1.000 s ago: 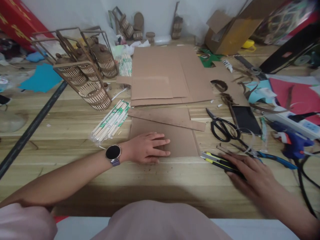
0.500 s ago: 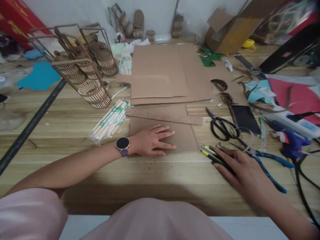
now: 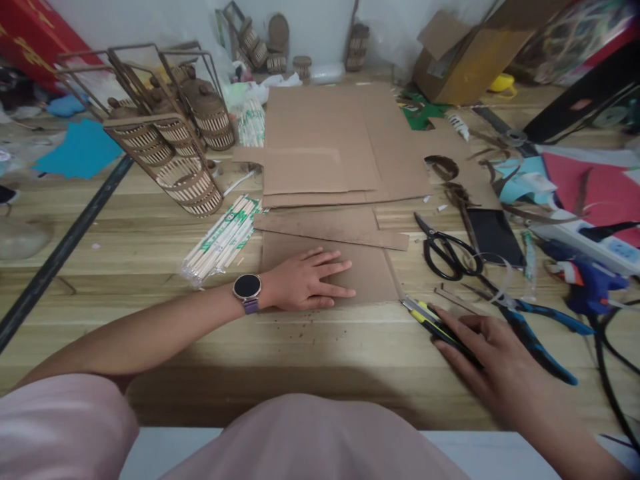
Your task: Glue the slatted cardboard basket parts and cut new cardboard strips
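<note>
Our left hand [image 3: 310, 280] is splayed flat on the cardboard sheet [image 3: 373, 280], right hand [image 3: 495, 357] clamped round the box cutter [image 3: 433, 323] near its corner (one strip [image 3: 333, 231] looks done, sheet's probably left).

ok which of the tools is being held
The yellow-and-black utility knife, gripped in the right hand; the black scissors, blue-handled pliers and glue gun lie unheld.

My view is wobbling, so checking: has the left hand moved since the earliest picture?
Yes. Judged against the packet of sticks, the left hand has moved rightward, farther over the cardboard piece beneath it.
</note>
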A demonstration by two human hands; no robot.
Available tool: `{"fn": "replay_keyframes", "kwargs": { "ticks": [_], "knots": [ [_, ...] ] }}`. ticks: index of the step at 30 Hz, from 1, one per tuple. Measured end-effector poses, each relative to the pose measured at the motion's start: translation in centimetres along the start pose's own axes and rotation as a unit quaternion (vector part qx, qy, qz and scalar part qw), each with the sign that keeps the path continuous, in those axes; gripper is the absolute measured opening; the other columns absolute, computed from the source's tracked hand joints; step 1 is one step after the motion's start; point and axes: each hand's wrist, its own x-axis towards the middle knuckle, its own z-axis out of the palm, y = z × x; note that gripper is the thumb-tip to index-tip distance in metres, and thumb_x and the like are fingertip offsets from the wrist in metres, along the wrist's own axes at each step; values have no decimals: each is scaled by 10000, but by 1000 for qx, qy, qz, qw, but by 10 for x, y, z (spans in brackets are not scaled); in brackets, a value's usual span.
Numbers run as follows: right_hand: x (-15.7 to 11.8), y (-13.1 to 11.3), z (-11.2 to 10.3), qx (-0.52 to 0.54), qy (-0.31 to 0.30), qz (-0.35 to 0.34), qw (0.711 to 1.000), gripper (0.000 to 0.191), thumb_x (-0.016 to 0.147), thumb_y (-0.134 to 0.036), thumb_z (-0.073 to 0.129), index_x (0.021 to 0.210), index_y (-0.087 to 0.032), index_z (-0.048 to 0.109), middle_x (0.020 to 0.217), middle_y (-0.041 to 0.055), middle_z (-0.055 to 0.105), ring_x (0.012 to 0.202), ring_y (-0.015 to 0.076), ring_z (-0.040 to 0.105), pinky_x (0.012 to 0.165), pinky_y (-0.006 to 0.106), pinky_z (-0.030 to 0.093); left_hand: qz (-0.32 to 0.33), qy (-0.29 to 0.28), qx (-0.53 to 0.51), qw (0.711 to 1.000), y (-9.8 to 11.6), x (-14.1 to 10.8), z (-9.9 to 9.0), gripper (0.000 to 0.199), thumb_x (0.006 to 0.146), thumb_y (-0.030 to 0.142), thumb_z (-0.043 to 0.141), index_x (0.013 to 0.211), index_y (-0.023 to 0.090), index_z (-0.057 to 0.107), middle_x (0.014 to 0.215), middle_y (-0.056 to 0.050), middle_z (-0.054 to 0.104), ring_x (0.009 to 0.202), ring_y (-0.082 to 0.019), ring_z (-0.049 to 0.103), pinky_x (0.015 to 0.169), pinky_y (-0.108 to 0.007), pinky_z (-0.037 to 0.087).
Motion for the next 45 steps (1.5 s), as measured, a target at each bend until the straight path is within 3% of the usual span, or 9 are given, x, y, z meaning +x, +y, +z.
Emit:
{"fn": "replay_keyframes", "kwargs": {
  "ticks": [8, 22, 26, 31, 37, 45],
  "knots": [
    [-1, -12, -2, 12, -10, 28, 999, 526, 999, -490, 458, 1381, -170, 626, 969, 116, 622, 861, 250, 650, 778, 390, 565, -15, 2, -1, 1000, 0, 0, 2, 414, 1047, 471, 444, 1452, 440, 521, 1648, -2, 353, 1545, -294, 254, 1250, -523, 195],
    [-15, -32, 9, 22, 20, 72, 997, 497, 990, -461, 473, 1388, -200, 616, 1027, 138, 627, 875, 272, 645, 801, 447, 564, -15, 4, -4, 1000, 3, 1, 2, 405, 1053, 455, 437, 1444, 421, 538, 1647, -38, 350, 1541, -319, 261, 1233, -559, 224],
    [-9, -29, 6, 35, -3, 73, 997, 495, 980, -460, 500, 1390, -210, 619, 1028, 126, 639, 908, 268, 658, 815, 420, 565, -15, 9, -22, 1000, 2, 2, 0, 414, 1059, 421, 427, 1442, 341, 562, 1637, -68, 368, 1541, -332, 260, 1230, -561, 247],
    [-3, -24, 3, 49, -13, 94, 994, 500, 971, -498, 493, 1378, -245, 635, 995, 106, 643, 910, 264, 661, 827, 424, 562, 21, 17, -73, 997, -15, 0, -5, 444, 1071, 312, 384, 1475, 190, 523, 1609, -95, 417, 1528, -225, 314, 1244, -403, 309],
    [-8, -31, 5, 31, 0, 90, 995, 498, 981, -462, 501, 1383, -199, 630, 1033, 128, 634, 931, 268, 658, 840, 424, 560, 23, 15, -14, 1000, -23, 0, -3, 428, 1058, 354, 422, 1463, 281, 544, 1620, -67, 399, 1542, -315, 266, 1243, -535, 256],
    [-13, -45, 10, 28, 21, 90, 995, 484, 982, -441, 493, 1356, -177, 650, 1030, 147, 632, 898, 281, 649, 828, 456, 563, 18, 24, -2, 1000, -20, 0, -2, 422, 1061, 355, 407, 1457, 311, 546, 1614, -47, 414, 1530, -301, 297, 1232, -517, 269]
  ]
}}
